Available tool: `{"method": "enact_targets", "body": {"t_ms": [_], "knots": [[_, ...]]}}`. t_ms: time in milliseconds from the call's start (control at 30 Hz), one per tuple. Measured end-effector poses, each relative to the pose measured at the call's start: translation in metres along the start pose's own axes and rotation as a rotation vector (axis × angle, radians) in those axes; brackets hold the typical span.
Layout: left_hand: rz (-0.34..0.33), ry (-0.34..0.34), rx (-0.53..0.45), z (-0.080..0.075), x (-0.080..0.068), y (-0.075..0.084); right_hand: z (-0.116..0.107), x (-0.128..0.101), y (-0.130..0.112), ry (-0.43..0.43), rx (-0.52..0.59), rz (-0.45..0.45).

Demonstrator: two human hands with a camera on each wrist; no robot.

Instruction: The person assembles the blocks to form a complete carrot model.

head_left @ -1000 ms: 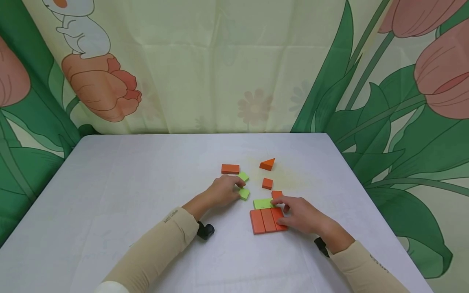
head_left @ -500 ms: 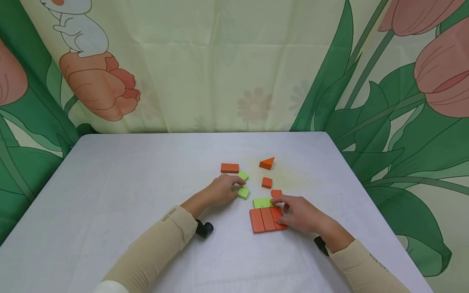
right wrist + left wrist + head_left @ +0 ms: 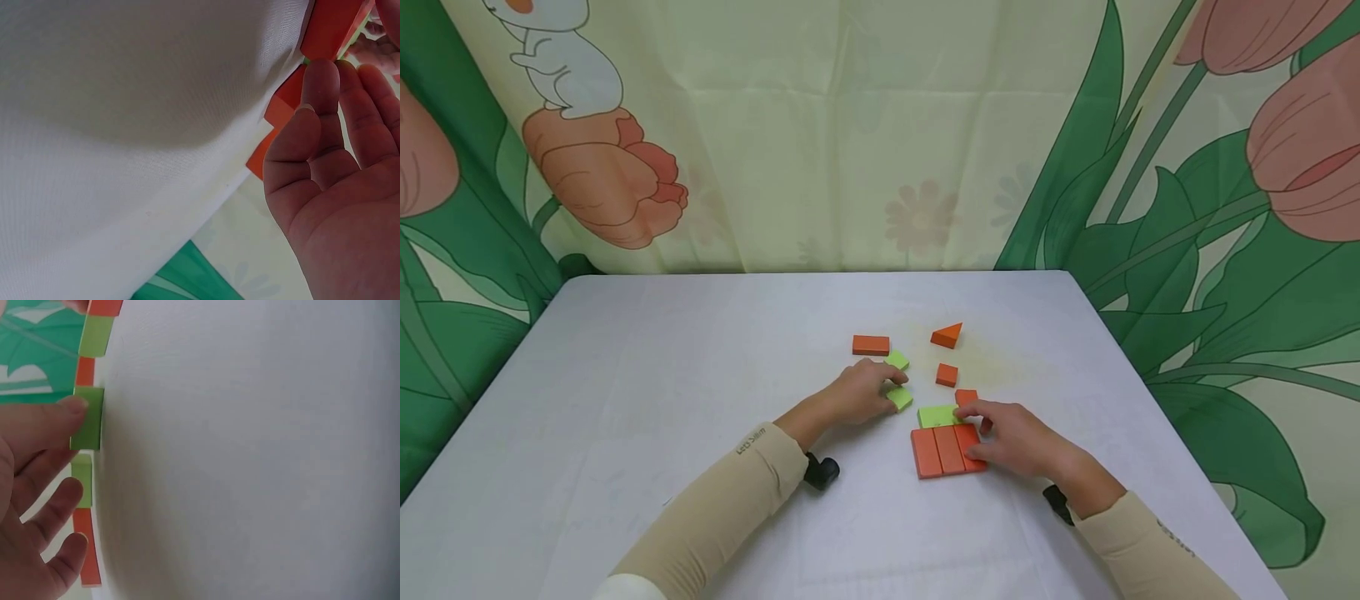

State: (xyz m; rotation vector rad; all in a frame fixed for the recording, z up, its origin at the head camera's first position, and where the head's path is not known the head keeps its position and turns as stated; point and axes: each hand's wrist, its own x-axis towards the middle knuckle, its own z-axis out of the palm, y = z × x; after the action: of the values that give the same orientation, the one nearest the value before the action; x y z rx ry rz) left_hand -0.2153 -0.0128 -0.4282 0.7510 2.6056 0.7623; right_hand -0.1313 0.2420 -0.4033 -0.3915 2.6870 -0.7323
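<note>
My left hand (image 3: 895,386) lies flat on the table. In the left wrist view its thumb (image 3: 72,406) touches a small green block (image 3: 87,419). A second green block (image 3: 897,360) lies just beyond the fingers. My right hand (image 3: 973,431) rests with fairly straight fingers on a slab of three orange bars (image 3: 938,452). Its fingertips reach a flat green block (image 3: 937,415) and a small orange piece (image 3: 967,396). The right wrist view shows that hand's open palm (image 3: 331,206) with fingertips (image 3: 320,78) against the blocks' edge.
On the white table (image 3: 685,375) beyond the hands lie an orange rectangle (image 3: 870,344), an orange cube (image 3: 947,374) and an orange wedge (image 3: 948,335). A flower-print curtain (image 3: 865,133) hangs close behind the table. Black wrist mounts (image 3: 822,472) sit under both sleeves.
Almost nothing: my left hand's fingers shift slightly on the near green block, which stays about where it was. The right hand holds still.
</note>
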Motion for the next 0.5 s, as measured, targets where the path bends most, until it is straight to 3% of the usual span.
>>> {"method": "enact_targets", "body": {"t_ms": [500], "knots": [[0.063, 0.002, 0.056, 0.0052, -0.0006, 0.0094, 0.0000, -0.0013, -0.0014, -0.001, 0.014, 0.008]]}}
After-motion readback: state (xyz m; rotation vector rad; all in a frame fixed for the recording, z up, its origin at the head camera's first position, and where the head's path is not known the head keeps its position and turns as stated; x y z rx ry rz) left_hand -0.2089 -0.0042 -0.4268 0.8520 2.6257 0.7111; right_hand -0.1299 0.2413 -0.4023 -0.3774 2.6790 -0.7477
